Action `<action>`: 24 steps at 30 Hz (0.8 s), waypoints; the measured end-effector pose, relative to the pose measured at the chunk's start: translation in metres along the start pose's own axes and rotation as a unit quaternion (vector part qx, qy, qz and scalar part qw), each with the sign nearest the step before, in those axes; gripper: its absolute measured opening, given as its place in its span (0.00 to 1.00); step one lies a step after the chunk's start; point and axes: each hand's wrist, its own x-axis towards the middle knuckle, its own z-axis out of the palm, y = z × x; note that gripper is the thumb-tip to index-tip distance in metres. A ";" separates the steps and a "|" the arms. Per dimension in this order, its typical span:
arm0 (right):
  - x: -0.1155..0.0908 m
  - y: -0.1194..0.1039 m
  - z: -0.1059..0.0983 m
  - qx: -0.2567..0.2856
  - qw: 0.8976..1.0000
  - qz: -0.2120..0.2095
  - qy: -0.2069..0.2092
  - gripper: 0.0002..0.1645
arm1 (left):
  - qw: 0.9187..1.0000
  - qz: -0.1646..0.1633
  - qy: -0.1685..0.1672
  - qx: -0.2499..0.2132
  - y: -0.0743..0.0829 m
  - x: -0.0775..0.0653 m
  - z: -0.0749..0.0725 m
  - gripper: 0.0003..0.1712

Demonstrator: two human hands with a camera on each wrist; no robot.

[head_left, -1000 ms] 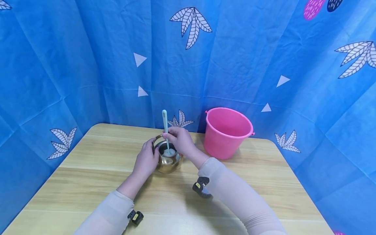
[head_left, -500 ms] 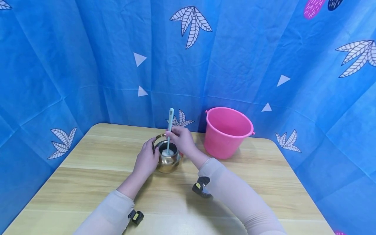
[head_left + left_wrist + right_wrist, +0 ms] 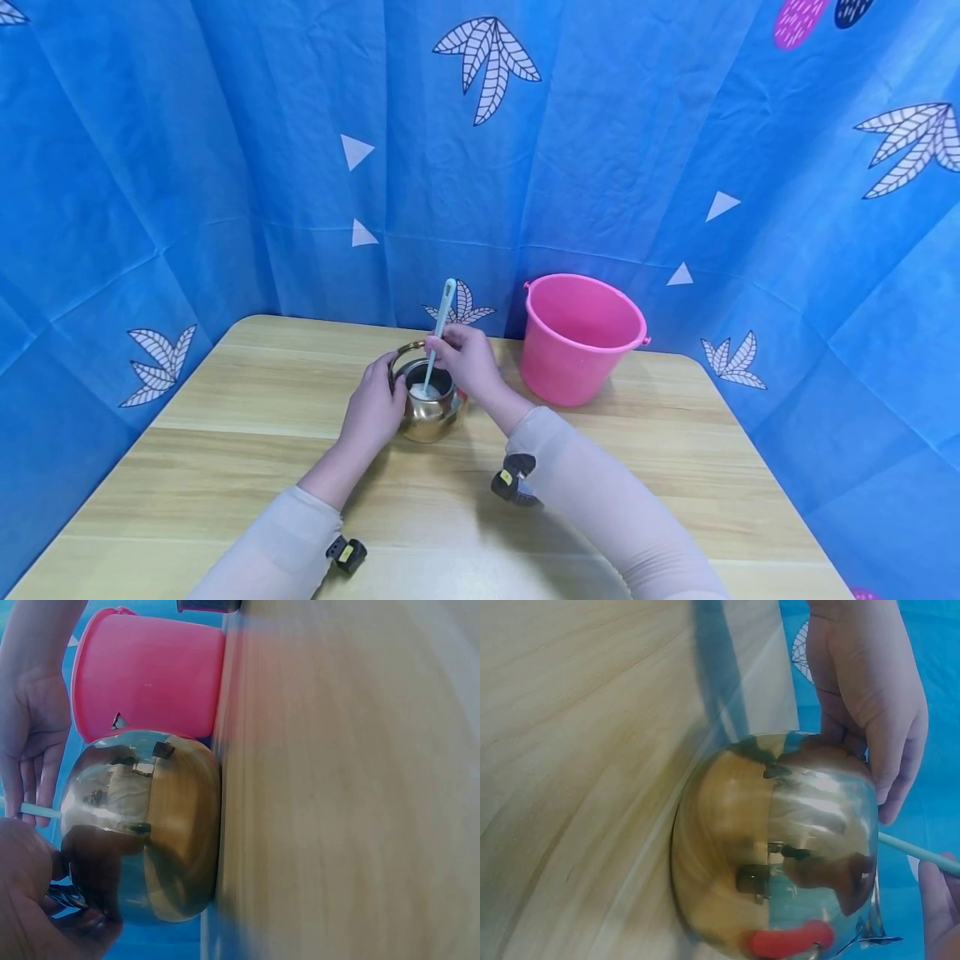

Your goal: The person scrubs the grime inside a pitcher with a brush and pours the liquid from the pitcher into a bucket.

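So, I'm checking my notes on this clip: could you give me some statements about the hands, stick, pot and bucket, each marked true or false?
1. The right hand holds the pale blue stick. True.
2. The stick's lower end is inside the pot. True.
3. The pot lies on its side. False: it stands upright on the table.
4. In the head view, the pink bucket stands to the right of the pot. True.
5. The left hand rests on the bucket. False: it grips the pot.
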 end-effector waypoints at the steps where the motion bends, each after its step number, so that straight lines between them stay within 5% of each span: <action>1: 0.000 0.000 0.000 0.000 1.000 0.001 0.002 0.09 | 1.000 0.000 -0.001 -0.001 0.000 0.000 0.000 0.30; 24: -0.002 0.005 0.002 0.052 0.997 0.033 0.053 0.08 | 1.000 0.012 0.005 -0.005 -0.001 0.000 0.000 0.29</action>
